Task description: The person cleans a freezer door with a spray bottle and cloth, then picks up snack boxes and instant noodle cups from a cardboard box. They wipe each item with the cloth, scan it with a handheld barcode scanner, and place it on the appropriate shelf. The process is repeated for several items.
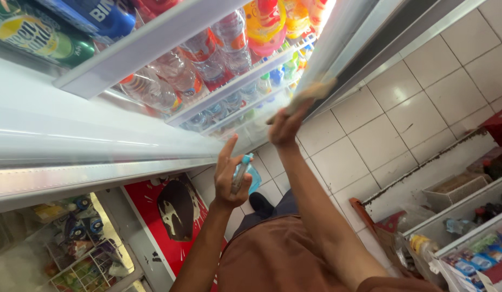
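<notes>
We note a glass-door cooler [72,130] filling the left and top of view, door shut, shelves behind it packed w/ bottles [207,59]. Tiled floor [402,103] to the right, low racks [467,216] of packaged goods along the far right edge, a red poster [170,216] on a cabinet below the cooler.

Hands: right hand [286,127] raised, fingers closed on a cloth [308,93], cloth pressed flat to the door near its edge and frame [370,38]. Left hand [232,176] wrapped round a spray bottle [244,173], blue liquid, index finger stretched up, nozzle held close to the glass, just below the right hand.

Progress, our judgement: wiping is in hand at the door's lower part. Glass by the cloth looks misted or wet; we cannot tell which parts are already clean. The broad pane toward the left shows glare only, so condition unknown; likely most of the door is left to do.

Obstructions: none on the glass itself. Racks and a red scoop-like item [364,213] on the floor sit well apart from the hands. The person's own shoe [260,203] stands close to the cooler base
</notes>
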